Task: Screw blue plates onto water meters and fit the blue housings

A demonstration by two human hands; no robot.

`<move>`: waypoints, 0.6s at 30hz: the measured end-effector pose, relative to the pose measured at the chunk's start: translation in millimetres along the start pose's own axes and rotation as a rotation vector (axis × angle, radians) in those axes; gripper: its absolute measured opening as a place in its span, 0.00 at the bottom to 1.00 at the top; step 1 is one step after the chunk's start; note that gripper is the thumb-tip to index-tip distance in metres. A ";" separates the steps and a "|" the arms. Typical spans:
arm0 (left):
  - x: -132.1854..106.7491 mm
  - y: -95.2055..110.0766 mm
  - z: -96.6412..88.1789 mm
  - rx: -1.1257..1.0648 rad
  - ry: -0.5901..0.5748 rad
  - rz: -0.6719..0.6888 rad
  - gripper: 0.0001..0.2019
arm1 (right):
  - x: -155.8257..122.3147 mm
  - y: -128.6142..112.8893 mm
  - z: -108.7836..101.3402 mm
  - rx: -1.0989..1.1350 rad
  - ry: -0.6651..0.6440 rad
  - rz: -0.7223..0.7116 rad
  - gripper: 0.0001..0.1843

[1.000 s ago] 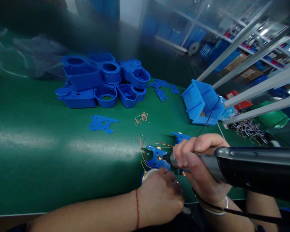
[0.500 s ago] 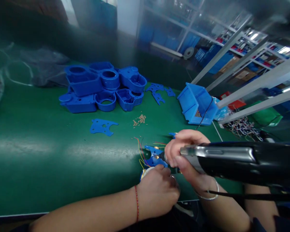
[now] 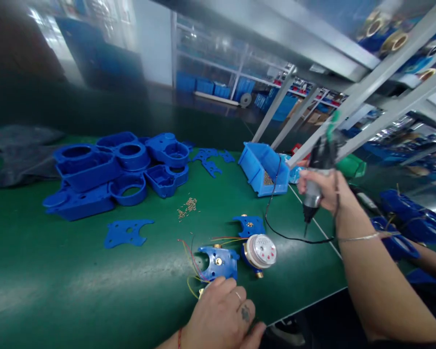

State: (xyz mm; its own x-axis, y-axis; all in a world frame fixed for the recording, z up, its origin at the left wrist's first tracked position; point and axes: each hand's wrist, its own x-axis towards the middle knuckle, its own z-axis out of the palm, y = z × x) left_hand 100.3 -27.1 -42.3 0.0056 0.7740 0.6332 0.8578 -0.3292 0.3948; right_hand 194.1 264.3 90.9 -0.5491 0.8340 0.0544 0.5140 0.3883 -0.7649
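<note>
My right hand (image 3: 323, 189) is wrapped around an electric screwdriver (image 3: 313, 194), its bit pointing down over the table to the right. My left hand (image 3: 223, 310) curls over a water meter at the table's near side, hiding most of it. A blue plate (image 3: 223, 264) with a brass-coloured piece in it joins on just beyond my left fingers. Thin red and yellow wires (image 3: 189, 254) run beside it. To the right sits a second water meter (image 3: 263, 249) with a white round dial, and another blue plate (image 3: 250, 225) lies behind that.
Blue housings (image 3: 119, 165) are stacked at the back left, with a loose blue plate (image 3: 127, 232) before them. Small screws (image 3: 189, 206) lie in a pile. A blue bin (image 3: 261, 169) holds more screws. Grey posts (image 3: 276, 106) rise behind; a cable (image 3: 276, 232) crosses the table.
My right hand has lifted the screwdriver away from the blue plate, up and to the right. The second meter now shows. My left hand stays by the same plate; the camera view has shifted.
</note>
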 end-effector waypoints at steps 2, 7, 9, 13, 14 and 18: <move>-10.1 -5.9 -0.6 0.053 0.024 0.027 0.16 | 12.7 35.0 16.0 -0.187 -0.078 0.099 0.17; -42.3 -18.4 -7.8 0.411 -0.123 -0.091 0.17 | 17.7 92.5 70.8 -0.618 -0.218 0.192 0.15; -44.0 -17.3 -16.7 0.440 -0.286 -0.163 0.27 | 16.4 101.3 85.7 -0.725 -0.241 0.189 0.17; -25.1 -7.9 -32.0 0.295 -0.555 -0.298 0.48 | 16.4 106.6 97.7 -0.858 -0.246 0.160 0.20; -20.1 -5.8 -32.6 0.265 -0.567 -0.322 0.49 | 16.1 107.1 98.2 -0.882 -0.244 0.151 0.21; -17.6 -7.6 -28.7 0.173 -0.428 -0.365 0.37 | 9.6 108.8 97.3 -0.959 -0.236 0.102 0.23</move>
State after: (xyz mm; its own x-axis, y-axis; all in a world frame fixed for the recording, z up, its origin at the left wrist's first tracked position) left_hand 78.9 -53.7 -37.4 -0.1299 0.9820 0.1369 0.9145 0.0653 0.3992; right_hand 180.6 276.3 -54.2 -0.5363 0.8219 -0.1921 0.8243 0.5589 0.0902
